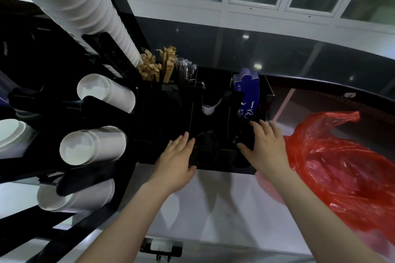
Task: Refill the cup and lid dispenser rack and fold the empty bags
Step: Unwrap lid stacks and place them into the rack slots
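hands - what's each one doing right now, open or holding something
Left hand: open, fingers straight, resting flat on the black organizer tray.
Right hand: open, fingers spread over the tray's right compartment; whether it grips anything cannot be told.

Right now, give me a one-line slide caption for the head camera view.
Both hands, left and right, rest flat on the black lid organizer beside white cup stacks and a red bag.

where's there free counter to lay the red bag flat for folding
Best patch: the pale countertop between the two forearms, bordered by the black organizer behind and the red bag to the right. The dark ledge behind the organizer also looks bare. Crowded: the cup rack fills the left, and the organizer's compartments, where left hand and right hand rest.
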Action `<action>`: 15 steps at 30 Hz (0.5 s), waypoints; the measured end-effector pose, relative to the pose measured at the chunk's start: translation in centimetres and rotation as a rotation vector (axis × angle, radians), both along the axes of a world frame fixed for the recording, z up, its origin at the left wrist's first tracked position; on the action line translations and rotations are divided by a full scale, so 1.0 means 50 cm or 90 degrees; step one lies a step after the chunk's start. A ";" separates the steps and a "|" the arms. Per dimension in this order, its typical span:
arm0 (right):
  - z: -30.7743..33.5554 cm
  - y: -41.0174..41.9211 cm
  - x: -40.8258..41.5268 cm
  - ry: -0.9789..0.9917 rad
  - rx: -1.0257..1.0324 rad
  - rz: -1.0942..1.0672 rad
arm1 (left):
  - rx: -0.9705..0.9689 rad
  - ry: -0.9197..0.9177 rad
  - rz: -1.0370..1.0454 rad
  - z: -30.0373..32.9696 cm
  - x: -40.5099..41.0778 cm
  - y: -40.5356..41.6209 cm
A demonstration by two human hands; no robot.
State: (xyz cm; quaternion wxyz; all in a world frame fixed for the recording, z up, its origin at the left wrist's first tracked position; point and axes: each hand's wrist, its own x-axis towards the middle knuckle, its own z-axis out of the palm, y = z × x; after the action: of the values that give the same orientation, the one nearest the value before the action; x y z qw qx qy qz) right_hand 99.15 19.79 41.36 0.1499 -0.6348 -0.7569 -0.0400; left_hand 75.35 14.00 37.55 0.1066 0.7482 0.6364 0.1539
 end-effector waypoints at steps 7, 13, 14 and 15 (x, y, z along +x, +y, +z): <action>-0.017 0.009 0.003 -0.026 -0.026 0.052 | 0.003 0.014 -0.005 -0.001 -0.001 0.000; -0.001 0.023 0.006 0.040 -0.069 0.069 | 0.002 0.017 -0.010 -0.002 -0.003 0.000; 0.003 0.024 0.007 0.055 -0.067 0.067 | 0.003 0.017 -0.011 -0.002 -0.003 0.000; 0.007 0.025 0.008 0.071 -0.066 0.066 | 0.003 0.017 -0.012 -0.002 -0.003 0.000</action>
State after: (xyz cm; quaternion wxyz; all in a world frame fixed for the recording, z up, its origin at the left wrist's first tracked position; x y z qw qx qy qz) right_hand 99.56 21.02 41.69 0.1605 -0.6030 -0.7803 0.0421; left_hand 75.20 14.01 37.46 0.0978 0.7562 0.6306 0.1448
